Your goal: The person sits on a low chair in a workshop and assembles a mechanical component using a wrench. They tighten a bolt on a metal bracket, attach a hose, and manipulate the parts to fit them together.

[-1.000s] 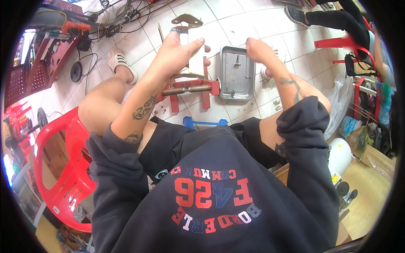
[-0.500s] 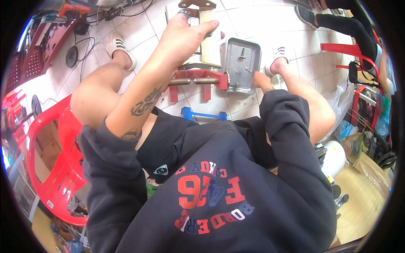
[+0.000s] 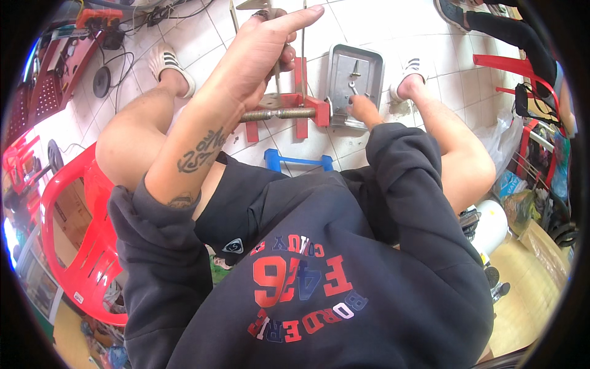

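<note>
Dark grey cloth fills the near view: a sweatshirt point(image 3: 393, 295) with both sleeves pushed up, probably to keep the cuffs off the work. The knees stand wide apart, which seems meant to leave room for the things on the floor between the feet.

Just beyond the lap sits a low blue stand point(image 3: 301, 161). Past it is a red clamp point(image 3: 319, 114) with a threaded rod point(image 3: 279, 114) lying across it. The metal frame point(image 3: 270, 100) rises at this clamp, presumably so that it is held up within reach; whether the clamp grips it is hidden.

To the right, the right hand point(image 3: 367, 111) reaches into a grey metal tray point(image 3: 341, 64), its fingers pinching a small silver spanner point(image 3: 353, 89). A bolt point(image 3: 355, 67) lies farther up the tray, whose raised rim would stop small parts from rolling off.

The left hand point(image 3: 261, 55) is at the metal frame, fingers curled and thumb stretched out straight, perhaps steadying it; how firmly it grips, I cannot tell.

Farther off, at the upper right, are a co-worker's dark trouser leg point(image 3: 504, 34) and a red seat point(image 3: 501, 63).
</note>
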{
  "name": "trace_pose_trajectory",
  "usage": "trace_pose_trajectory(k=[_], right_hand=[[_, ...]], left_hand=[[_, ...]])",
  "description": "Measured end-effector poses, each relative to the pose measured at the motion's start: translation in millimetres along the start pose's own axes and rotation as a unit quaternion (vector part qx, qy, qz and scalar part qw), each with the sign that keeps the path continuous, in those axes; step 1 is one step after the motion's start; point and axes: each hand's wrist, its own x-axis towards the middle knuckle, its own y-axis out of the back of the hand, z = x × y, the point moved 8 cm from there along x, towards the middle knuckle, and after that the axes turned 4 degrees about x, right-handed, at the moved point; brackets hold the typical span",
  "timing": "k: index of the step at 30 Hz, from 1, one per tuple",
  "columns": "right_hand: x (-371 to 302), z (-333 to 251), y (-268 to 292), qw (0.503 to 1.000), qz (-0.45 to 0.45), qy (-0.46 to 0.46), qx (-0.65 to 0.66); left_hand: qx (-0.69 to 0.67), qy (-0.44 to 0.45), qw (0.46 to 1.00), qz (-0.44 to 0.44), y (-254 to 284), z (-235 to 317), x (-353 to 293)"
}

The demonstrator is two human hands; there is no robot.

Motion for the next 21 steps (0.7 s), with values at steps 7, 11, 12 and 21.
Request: trace_pose_trajectory(k=[7,11,12,21], right_hand=[[11,-4,-60,0.992,0.025,-0.043,0.114],[11,-11,-65,0.996,-0.035,-0.030,0.080],[11,-10,-61,0.996,-0.045,-0.034,0.075],[4,-21,62,0.983,-0.136,0.038,0.117]], left_hand=[[-0.120,0.078,0.982,-0.120,-27,6,-10],[-0.095,0.063,0.973,-0.201,-31,5,-16],[-0.103,0.041,0.972,-0.209,-33,11,-20],[0.039,-0.185,0.973,-0.132,-29,52,-38]])
